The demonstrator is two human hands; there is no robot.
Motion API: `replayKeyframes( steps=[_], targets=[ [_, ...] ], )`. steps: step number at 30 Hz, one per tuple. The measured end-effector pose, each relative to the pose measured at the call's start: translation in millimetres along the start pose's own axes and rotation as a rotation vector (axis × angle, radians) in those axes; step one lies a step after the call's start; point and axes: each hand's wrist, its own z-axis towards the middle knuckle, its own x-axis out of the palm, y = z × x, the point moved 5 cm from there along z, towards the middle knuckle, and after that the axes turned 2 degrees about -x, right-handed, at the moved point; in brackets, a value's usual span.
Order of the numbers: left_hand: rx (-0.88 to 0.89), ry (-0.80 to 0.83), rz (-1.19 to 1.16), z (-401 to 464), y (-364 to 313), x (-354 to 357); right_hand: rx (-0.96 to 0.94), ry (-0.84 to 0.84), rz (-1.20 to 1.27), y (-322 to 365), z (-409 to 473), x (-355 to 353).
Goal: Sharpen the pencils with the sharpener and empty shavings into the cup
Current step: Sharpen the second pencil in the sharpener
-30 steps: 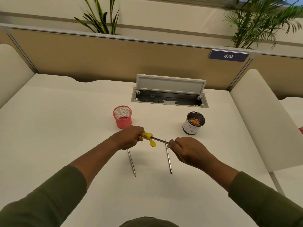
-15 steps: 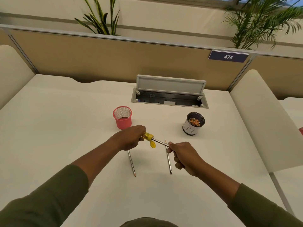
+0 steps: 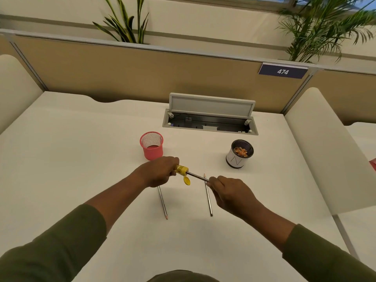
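Fingers of my left hand (image 3: 160,172) grip the yellow sharpener (image 3: 181,170); my right hand (image 3: 231,193) pinches the pencil (image 3: 196,176) as before, wrist rolled slightly. Beyond them, "474" on the sign (image 3: 282,71), "N" on the cup (image 3: 238,154).

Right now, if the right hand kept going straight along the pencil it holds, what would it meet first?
The right hand points up and left along the pencil, so it would first meet the yellow sharpener gripped by the left hand. Both look level, though depth is uncertain.

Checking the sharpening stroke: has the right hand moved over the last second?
Yes. The right hand has slid back toward the person, down along the pencil on the desk beside it.
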Motion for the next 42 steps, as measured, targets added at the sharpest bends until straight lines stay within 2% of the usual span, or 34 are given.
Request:
replayKeyframes(
  steps=[1,3,4,6,7,8,11,15,18,20,23,26,28,30,32,33,34,35,37,40,42],
  targets=[
    [-0.004,-0.009,0.004,-1.2,-0.3,0.4,0.089,0.007,0.099,0.0,1.1,0.7],
    [-0.013,-0.037,0.007,-3.0,-1.7,0.4,0.388,0.020,0.374,-1.4,5.1,1.0],
    [-0.015,-0.054,0.010,-2.8,-2.6,-0.8,0.612,0.050,0.586,-5.1,4.7,4.4],
    [-0.016,-0.079,0.023,-1.9,-3.7,-2.9,1.120,0.114,1.182,-1.5,-4.3,16.8],
    [-0.010,-0.083,0.037,-1.2,-3.9,-4.0,1.283,0.154,1.411,4.3,-7.6,19.3],
    [-0.005,-0.077,0.048,-1.0,-3.6,-4.1,1.346,0.209,1.496,6.8,-9.7,20.5],
    [-0.004,-0.029,0.055,-1.0,-0.1,-1.9,1.218,0.291,1.382,5.0,-8.0,17.1],
    [0.002,0.000,0.052,-2.0,1.2,-1.1,0.733,0.293,0.768,-0.9,-3.2,3.0],
    [-0.001,0.001,0.042,-1.8,3.0,-3.2,0.352,0.163,0.345,-0.2,-0.5,-8.1],
    [-0.004,0.010,0.038,-0.8,3.0,-3.2,0.110,0.144,0.108,-1.9,-1.6,-8.7],
    [0.003,0.010,0.037,-0.3,0.4,-1.4,-0.056,0.042,-0.069,-5.6,-0.6,-9.2],
    [-0.007,-0.011,0.027,-1.3,0.9,0.3,-0.045,-0.018,-0.052,-2.6,0.5,-4.7],
    [-0.012,-0.055,0.002,-2.4,2.8,0.7,0.107,-0.012,0.124,1.1,3.0,-0.8],
    [-0.016,-0.092,-0.015,-2.5,4.0,1.1,0.499,0.018,0.497,-5.0,6.4,2.8],
    [-0.014,-0.098,-0.010,-2.2,4.5,4.0,1.091,0.129,1.133,-9.3,-1.2,18.8],
    [-0.013,-0.094,-0.003,-1.9,4.8,6.5,1.297,0.201,1.383,-4.9,-5.1,23.6],
    [-0.016,-0.084,0.004,-1.9,5.3,8.9,1.388,0.268,1.483,-3.9,-7.1,26.1],
    [-0.022,-0.071,0.008,-2.0,6.5,12.4,1.396,0.317,1.494,-3.5,-7.3,26.3],
    [-0.040,-0.043,0.000,-1.7,9.4,18.0,1.295,0.343,1.402,-4.8,-3.5,23.7],
    [-0.054,-0.004,-0.024,-1.7,13.6,21.3,0.940,0.362,0.987,-3.5,2.8,14.6],
    [-0.056,0.007,-0.050,-1.8,16.9,21.7,0.645,0.296,0.636,-2.2,6.2,7.6]
  ],
)
